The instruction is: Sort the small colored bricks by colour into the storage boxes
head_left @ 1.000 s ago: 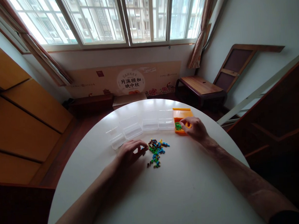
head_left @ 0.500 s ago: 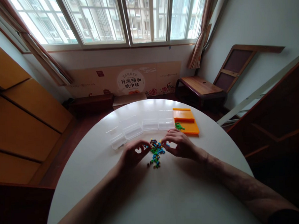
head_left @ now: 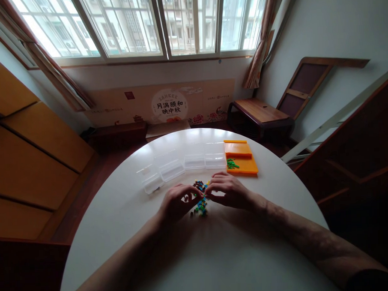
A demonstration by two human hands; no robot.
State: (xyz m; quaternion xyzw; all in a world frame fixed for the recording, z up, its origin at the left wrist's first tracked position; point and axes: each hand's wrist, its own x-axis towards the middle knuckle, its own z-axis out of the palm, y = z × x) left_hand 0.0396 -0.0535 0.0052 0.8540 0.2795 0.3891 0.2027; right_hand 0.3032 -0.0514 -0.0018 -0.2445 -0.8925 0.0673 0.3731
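Observation:
A small pile of tiny coloured bricks in blue, green, brown and yellow lies in the middle of the round white table. My left hand rests at the pile's left edge with its fingers curled in a pinch over the bricks. My right hand sits at the pile's right edge, fingers bent down onto the bricks. What either hand pinches is too small to see. An open orange box behind my right hand holds a few green bricks.
Several open clear plastic boxes stand in a row behind the pile, left of the orange box. Beyond the table are a low wooden bench, a wooden cabinet at left and a window wall.
My right hand came back from the orange box to the right side of the pile and settled onto it. My left hand shifted slightly right into the pile.

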